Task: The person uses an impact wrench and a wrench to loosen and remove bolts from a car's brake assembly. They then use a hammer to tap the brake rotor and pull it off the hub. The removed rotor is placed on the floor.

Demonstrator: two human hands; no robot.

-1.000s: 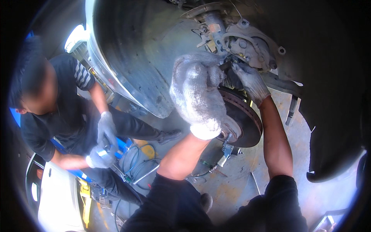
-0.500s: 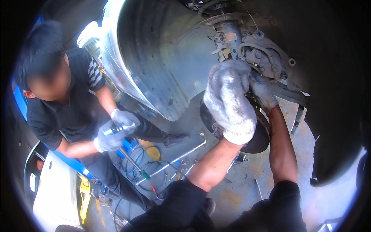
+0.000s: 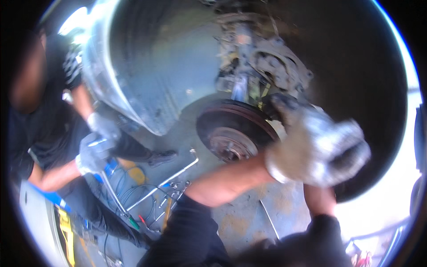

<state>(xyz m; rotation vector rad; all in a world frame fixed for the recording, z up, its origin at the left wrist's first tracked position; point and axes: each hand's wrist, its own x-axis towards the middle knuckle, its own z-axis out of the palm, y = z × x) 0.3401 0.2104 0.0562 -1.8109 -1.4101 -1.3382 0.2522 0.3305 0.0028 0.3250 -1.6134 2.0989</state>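
My left hand [image 3: 318, 147], in a whitish work glove, is raised to the right of the brake disc [image 3: 238, 127]. Its fingers look curled in, but motion blurs them, and whatever they hold cannot be made out. Behind it my right forearm [image 3: 320, 200] rises. The right hand is mostly hidden; soiled grey glove fingertips [image 3: 284, 104] showing past the left hand seem to be its own, beside a dark piece at the disc's upper right edge. Above hangs the brake caliper [image 3: 280, 62], next to the suspension strut [image 3: 242, 42].
On the left a co-worker in dark clothes, wearing gloves [image 3: 93, 155], holds a long green-ended bar [image 3: 118, 200]. An L-shaped wrench [image 3: 164, 182], cables and small tools lie on the floor. The wheel-arch liner [image 3: 164, 58] curves around the strut; a thin rod [image 3: 269, 218] lies below.
My view has shifted right. My left hand has moved from below the caliper out to the right, uncovering the brake disc. The right hand is now largely behind it.
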